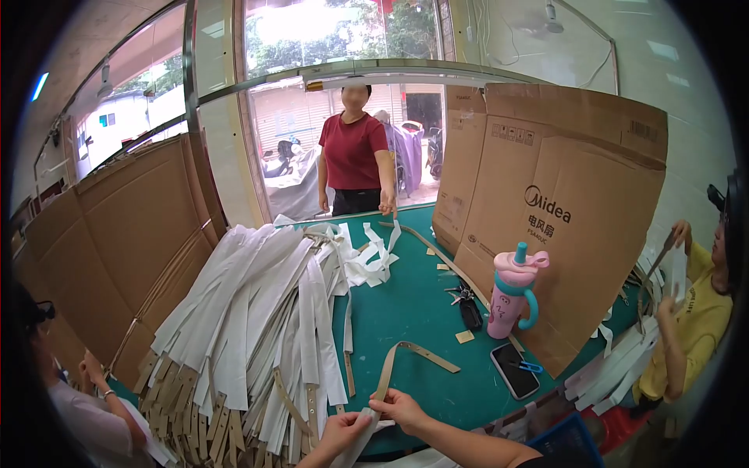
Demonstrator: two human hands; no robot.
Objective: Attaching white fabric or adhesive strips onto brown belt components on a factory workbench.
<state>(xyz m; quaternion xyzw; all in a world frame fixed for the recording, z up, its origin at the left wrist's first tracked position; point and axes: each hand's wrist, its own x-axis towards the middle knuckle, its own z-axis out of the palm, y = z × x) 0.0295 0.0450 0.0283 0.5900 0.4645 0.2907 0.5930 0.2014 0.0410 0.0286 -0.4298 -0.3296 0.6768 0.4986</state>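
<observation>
Near the front edge of the table, my left hand (345, 433) and my right hand (399, 411) pinch a tan fabric strip (385, 374) close together. Its free end rises away from my fingers, bends over and lies to the right on the green table (390, 312). A white band on the strip runs down below my hands, partly hidden by them. Left of my hands spreads a large heap of strips (234, 304), white along most of their length, with tan ends showing holes or studs.
A cardboard sheet (577, 164) stands at the right, more cardboard (125, 226) at the left. A pink tumbler (505, 308), keys (468, 310) and a phone (516, 373) lie right of centre. One person (355, 152) stands across the table; others work at both sides.
</observation>
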